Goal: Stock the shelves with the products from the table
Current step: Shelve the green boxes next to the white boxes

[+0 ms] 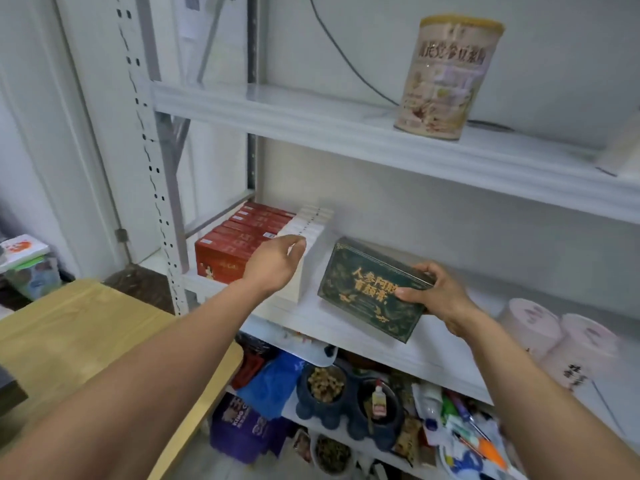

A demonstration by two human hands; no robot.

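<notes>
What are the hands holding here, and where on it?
Right hand grips the green box by its right end. Left hand touches the white boxes; grip unclear.

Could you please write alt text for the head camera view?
A right hand grips a dark green box at the middle shelf, while the left hand touches a row of white boxes beside red boxes. A tall can stands on the shelf above.

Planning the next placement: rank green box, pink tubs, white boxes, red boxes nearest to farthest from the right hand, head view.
1. Green box, gripped by right hand.
2. Pink tubs, just right.
3. White boxes, left.
4. Red boxes, far left.
</notes>
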